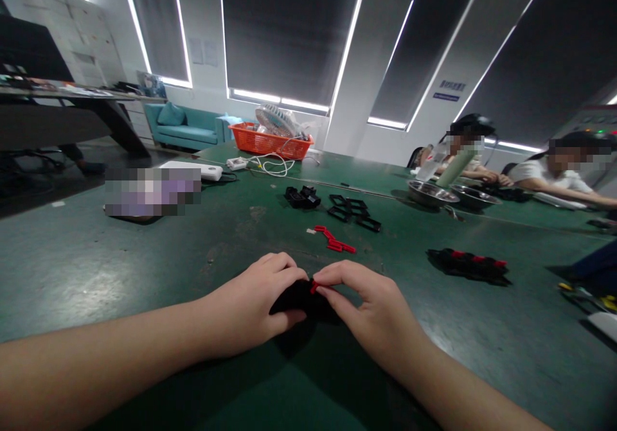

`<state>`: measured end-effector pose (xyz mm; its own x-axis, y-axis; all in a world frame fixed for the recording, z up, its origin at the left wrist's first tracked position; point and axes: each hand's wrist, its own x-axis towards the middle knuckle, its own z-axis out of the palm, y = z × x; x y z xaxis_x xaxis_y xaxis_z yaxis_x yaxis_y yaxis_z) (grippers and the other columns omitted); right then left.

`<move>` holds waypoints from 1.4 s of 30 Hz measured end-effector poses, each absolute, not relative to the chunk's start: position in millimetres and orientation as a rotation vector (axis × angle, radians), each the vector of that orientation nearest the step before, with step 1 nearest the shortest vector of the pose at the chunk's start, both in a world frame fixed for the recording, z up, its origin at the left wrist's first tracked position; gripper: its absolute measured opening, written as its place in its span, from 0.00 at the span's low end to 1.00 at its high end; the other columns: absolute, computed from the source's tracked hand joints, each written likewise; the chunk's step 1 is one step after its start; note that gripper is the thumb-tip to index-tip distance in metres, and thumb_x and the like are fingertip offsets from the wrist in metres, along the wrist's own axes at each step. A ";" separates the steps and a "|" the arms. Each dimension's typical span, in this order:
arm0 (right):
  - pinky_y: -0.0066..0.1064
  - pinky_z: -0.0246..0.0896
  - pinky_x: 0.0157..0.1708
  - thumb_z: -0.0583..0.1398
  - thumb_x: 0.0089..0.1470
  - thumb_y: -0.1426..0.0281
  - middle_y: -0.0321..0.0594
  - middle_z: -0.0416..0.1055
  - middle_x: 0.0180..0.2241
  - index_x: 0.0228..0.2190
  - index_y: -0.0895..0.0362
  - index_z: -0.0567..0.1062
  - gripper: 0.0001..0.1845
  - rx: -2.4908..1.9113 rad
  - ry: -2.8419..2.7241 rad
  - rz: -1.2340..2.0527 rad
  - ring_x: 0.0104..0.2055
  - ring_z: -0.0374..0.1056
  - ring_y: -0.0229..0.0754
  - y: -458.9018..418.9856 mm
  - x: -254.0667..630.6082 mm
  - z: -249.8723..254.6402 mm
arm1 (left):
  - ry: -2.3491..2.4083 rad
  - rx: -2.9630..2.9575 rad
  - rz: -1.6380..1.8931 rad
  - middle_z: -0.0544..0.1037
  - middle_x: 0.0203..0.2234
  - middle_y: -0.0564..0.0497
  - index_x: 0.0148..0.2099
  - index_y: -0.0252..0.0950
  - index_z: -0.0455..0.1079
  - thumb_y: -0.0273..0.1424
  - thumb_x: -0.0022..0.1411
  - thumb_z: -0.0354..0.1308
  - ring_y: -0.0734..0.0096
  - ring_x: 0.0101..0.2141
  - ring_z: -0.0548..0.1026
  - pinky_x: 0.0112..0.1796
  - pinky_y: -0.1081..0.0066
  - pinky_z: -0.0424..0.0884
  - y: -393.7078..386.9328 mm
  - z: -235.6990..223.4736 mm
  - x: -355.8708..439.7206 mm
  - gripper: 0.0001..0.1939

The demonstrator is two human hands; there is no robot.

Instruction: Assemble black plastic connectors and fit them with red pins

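My left hand (255, 302) is closed around a small black plastic part (296, 299) that rests on the green table (120, 277). My right hand (371, 309) pinches a small red clip (314, 286) against the top of that black part. Both hands meet near the table's front middle. Just beyond them lie a few loose red clips (336, 240). Farther back sit several black frames (355, 211) and a black clump of parts (302, 197). To the right lies a row of black parts with red clips (470, 265) fitted.
An orange basket (270, 142) with a fan in it stands at the back, next to a white power strip and cable (263, 163). Two metal bowls (450, 194) sit at the right, where two other people sit at the table. A teal sofa (186, 126) stands behind.
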<state>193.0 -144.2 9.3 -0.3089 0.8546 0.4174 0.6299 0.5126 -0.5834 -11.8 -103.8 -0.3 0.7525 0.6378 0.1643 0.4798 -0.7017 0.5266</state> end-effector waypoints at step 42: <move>0.28 0.65 0.41 0.61 0.53 0.82 0.36 0.77 0.35 0.32 0.55 0.76 0.10 -1.191 -2.059 0.441 0.38 0.72 0.38 -142.8 193.9 9.6 | 0.847 2.495 0.469 0.69 0.45 0.47 0.49 0.39 0.68 0.25 0.60 0.60 0.57 0.48 0.67 0.51 0.56 0.66 -103.1 -1.7 -11.3 0.15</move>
